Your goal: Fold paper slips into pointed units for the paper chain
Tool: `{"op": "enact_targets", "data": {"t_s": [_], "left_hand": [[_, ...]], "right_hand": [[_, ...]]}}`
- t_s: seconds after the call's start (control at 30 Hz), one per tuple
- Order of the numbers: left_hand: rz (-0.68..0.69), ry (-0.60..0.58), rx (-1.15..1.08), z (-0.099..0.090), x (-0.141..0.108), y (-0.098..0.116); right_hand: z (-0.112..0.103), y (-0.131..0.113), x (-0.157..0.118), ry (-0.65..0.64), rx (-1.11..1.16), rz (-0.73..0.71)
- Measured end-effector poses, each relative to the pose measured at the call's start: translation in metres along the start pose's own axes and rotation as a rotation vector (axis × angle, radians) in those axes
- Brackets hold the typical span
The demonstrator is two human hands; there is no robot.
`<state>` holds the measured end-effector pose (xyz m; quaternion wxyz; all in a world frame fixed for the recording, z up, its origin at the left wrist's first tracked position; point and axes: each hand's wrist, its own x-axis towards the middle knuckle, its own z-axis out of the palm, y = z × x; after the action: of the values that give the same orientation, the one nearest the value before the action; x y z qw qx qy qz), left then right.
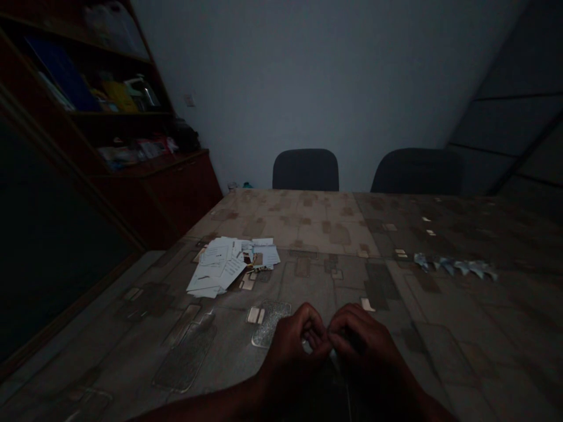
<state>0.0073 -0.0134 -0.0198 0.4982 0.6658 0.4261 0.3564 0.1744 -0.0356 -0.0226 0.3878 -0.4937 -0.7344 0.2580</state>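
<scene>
Both of my hands meet near the front of the table, fingertips pinched close together. My left hand (303, 337) is closed, thumb against curled fingers. My right hand (363, 337) is closed too, its fingers touching or nearly touching the left. A small pale piece (335, 358) shows just below where the fingertips meet, with a thin light line running down from it; the dark picture hides what it is. Ahead and to the left lies a loose pile of printed paper pieces (217, 266). Over to the right, a row of crumpled or folded whitish pieces (457, 266) rests on the tablecloth.
A patterned tablecloth (303, 293) covers the table. Two dark chairs (305, 170) stand at its far edge before a pale wall. On the left is a reddish wooden cabinet (176, 187) with filled shelves. The room is dim.
</scene>
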Motion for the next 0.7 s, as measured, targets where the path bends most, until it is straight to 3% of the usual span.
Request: {"op": "enact_targets", "data": {"t_s": [0.17, 0.43, 0.7], "left_hand": [[-0.017, 0.023, -0.002, 0.0024, 0.0009, -0.0027], [-0.130, 0.032, -0.206, 0.0055, 0.0004, 0.0045], [-0.080, 0.078, -0.077, 0.0049, 0.0050, 0.0009]], "right_hand": [[0.0009, -0.0006, -0.0001, -0.009, 0.059, 0.075], [-0.0020, -0.0019, 0.0027, 0.054, 0.208, 0.256], [0.0017, -0.0032, 0.0014, 0.067, 0.088, 0.282]]}}
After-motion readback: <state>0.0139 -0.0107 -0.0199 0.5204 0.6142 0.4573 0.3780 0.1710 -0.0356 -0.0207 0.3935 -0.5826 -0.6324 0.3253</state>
